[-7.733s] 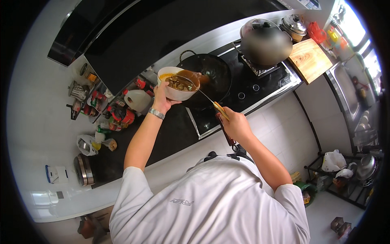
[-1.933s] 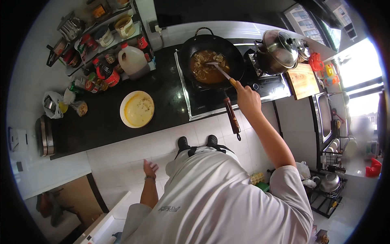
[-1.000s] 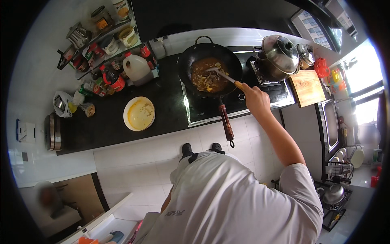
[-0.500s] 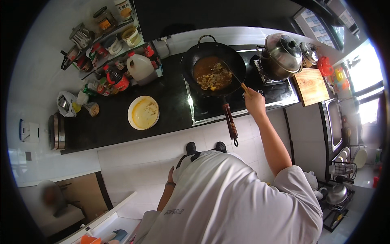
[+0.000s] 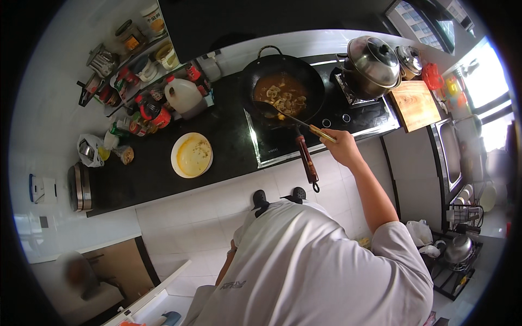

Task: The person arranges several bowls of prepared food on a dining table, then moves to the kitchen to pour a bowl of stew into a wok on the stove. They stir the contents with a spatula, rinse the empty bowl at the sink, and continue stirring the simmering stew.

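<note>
My right hand [image 5: 341,148] is closed round the wooden handle of a wok spatula [image 5: 298,120]. Its dark blade lies at the left side of a black wok [image 5: 315,81], dipped at the edge of the food. Brown sauce with pale, sliced-looking pieces [image 5: 287,98] covers the bottom of the wok. The wok's long red-brown handle [image 5: 306,157] points toward me, untouched. My left forearm [image 5: 227,263] hangs beside my body; the shirt hides the fingers of that hand.
Left of the hob [image 5: 272,149] a white bowl with yellow residue [image 5: 193,155] stands on the black counter [image 5: 144,182]. A lidded steel pot [image 5: 372,62] and a wooden cutting board [image 5: 416,106] are to the right. Bottles and a plastic jug [image 5: 185,96] crowd the back left.
The spatula's blade has swung from the wok's upper right to its left side. My right hand has moved slightly down, and my left hand has slipped behind the shirt.
</note>
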